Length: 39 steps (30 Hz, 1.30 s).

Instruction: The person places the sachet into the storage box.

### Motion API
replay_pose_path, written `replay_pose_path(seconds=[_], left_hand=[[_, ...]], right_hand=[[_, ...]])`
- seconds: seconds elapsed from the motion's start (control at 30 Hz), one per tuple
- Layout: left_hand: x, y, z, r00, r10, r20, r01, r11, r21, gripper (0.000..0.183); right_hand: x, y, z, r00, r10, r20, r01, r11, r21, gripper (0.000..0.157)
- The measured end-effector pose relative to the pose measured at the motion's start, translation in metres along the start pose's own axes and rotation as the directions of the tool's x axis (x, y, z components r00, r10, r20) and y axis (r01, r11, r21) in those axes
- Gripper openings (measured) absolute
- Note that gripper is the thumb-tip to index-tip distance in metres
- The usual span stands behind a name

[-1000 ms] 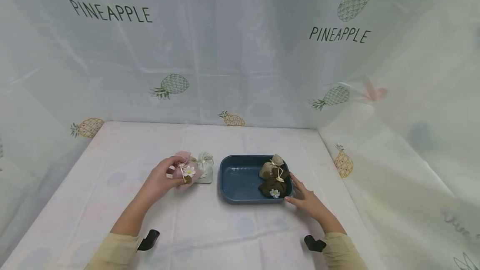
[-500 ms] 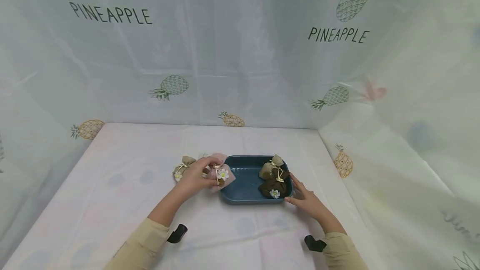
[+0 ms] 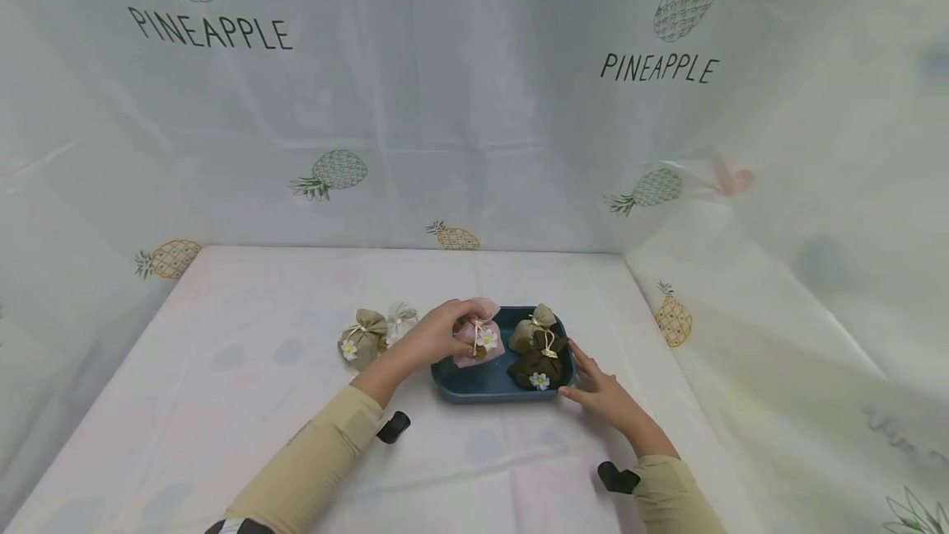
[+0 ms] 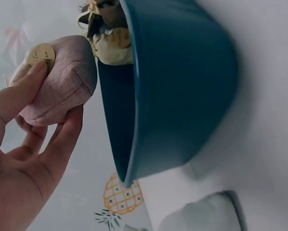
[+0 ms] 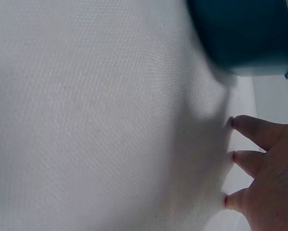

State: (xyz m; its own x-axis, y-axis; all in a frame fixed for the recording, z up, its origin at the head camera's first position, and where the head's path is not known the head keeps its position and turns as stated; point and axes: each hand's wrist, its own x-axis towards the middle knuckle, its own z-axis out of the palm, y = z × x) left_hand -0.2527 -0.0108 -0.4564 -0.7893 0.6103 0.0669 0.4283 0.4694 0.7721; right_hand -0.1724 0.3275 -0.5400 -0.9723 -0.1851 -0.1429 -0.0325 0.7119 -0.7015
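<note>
Over the left part of a deep blue dish [image 3: 463, 394], my left hand [image 3: 433, 340] holds a small pink drawstring pouch [image 3: 493, 353] with a white flower. The left wrist view shows the thumb on the round tag of the pouch [image 4: 74, 79], fingers underneath, just above the rim of the dish [image 4: 172, 91]. Inside the dish's right end lie a beige pouch [image 3: 523, 338] and a dark brown pouch [image 3: 530, 369]. My right hand [image 3: 611, 402] touches the dish's right side with thumb and forefinger. Its other fingers [image 5: 252, 163] are spread and reach down to the tablecloth.
Left of the dish, another beige pouch [image 3: 362, 343] and a pale whitish-green pouch [image 3: 399, 325] sit on the white tablecloth [image 3: 259, 419]. A curtain [image 3: 460, 105] printed with pineapples rises behind the table and along its sides.
My left hand has carried the pink pouch rightward from beside the other pouches to above the dish. The beige and pale pouches on the table are uncovered. My right hand stays at the dish.
</note>
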Motion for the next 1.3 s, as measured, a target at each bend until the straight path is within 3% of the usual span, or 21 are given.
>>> replay_pose_path(seconds=[0.2, 0.33, 0.57, 0.7, 0.9, 1.3], left_hand=[[0.029, -0.003, 0.005, 0.993, 0.071, 0.097, -0.078, 0.994, 0.071, 0.053], [0.044, -0.007, 0.005, 0.984, 0.085, 0.158, -0.105, 0.987, 0.125, 0.054], [0.063, -0.01, 0.009, 0.954, 0.125, 0.271, -0.182, 0.964, 0.196, 0.055], [0.071, -0.011, 0.013, 0.94, 0.14, 0.312, -0.215, 0.952, 0.219, 0.049], [0.076, -0.014, 0.017, 0.92, 0.13, 0.369, -0.216, 0.955, 0.202, 0.044], [0.084, -0.019, 0.026, 0.917, 0.106, 0.386, -0.218, 0.941, 0.258, 0.039]], right_hand=[[0.001, 0.002, 0.001, 1.0, -0.005, -0.011, 0.005, 1.0, -0.008, 0.087], [0.001, 0.002, 0.001, 1.0, -0.013, -0.012, 0.013, 1.0, -0.004, 0.086], [0.0, 0.0, -0.001, 1.0, -0.008, -0.008, 0.008, 1.0, 0.0, 0.086], [0.0, -0.001, 0.0, 1.0, -0.005, -0.003, 0.005, 1.0, 0.011, 0.086], [0.0, -0.001, 0.002, 1.0, 0.001, -0.007, -0.001, 1.0, 0.005, 0.086], [-0.001, -0.003, 0.001, 1.0, -0.002, -0.004, 0.002, 1.0, 0.006, 0.087]])
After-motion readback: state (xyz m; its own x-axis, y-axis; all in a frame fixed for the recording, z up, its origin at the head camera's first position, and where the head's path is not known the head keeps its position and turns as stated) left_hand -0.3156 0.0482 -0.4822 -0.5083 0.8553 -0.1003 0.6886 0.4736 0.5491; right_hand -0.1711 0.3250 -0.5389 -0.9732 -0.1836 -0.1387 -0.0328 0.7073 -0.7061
